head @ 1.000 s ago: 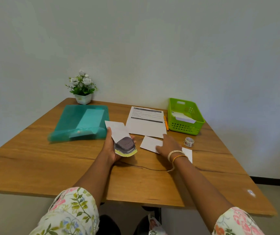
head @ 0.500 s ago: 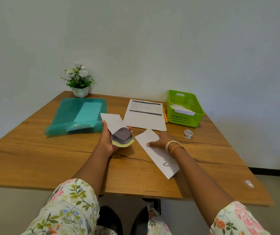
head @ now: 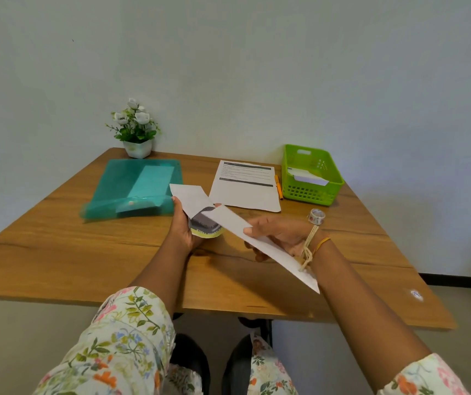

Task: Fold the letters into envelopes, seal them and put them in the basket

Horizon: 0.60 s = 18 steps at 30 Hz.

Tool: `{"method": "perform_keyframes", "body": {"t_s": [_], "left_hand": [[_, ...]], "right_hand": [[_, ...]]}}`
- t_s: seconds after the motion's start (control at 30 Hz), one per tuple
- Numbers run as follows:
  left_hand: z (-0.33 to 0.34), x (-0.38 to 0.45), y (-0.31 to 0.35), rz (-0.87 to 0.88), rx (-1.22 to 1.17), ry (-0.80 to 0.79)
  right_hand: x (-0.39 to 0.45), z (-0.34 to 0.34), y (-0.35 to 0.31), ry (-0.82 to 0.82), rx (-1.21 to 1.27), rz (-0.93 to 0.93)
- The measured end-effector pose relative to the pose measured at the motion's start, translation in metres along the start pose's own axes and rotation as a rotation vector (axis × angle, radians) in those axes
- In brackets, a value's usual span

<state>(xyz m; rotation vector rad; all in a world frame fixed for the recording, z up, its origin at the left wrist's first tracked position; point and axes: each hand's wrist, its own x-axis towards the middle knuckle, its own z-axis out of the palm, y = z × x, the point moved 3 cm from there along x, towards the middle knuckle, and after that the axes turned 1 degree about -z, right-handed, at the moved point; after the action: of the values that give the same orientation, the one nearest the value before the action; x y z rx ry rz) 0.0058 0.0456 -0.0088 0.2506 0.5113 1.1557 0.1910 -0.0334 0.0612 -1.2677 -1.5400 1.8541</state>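
Envelope in right hand, letter in left hand

Open tabletop near front edge, left & right of the arms. Way to basket from the front partly blocked by tape roll; pen & printed sheet lie just left of it. Folder & flower pot fill far left.

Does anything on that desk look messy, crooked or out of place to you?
Little stands out. The teal folder lies askew, its near edge lifted off the table. An envelope sits tilted in the green basket. The tape roll stands on edge. Nothing looks spilled or damaged.
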Motion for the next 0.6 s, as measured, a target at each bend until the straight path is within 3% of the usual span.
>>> {"method": "perform_keyframes", "body": {"t_s": [0.13, 0.3, 0.6], "left_hand": [[0.003, -0.001, -0.001, -0.077, 0.025, 0.034], [0.000, 0.001, -0.001, -0.056, 0.052, 0.031], [-0.001, 0.005, -0.002, -0.033, 0.040, -0.014]], "right_hand": [[0.010, 0.017, 0.006, -0.039, 0.035, 0.095], [0.021, 0.012, 0.014, 0.115, 0.093, 0.240], [0.022, 0.017, 0.011, 0.255, 0.104, 0.312]]}}
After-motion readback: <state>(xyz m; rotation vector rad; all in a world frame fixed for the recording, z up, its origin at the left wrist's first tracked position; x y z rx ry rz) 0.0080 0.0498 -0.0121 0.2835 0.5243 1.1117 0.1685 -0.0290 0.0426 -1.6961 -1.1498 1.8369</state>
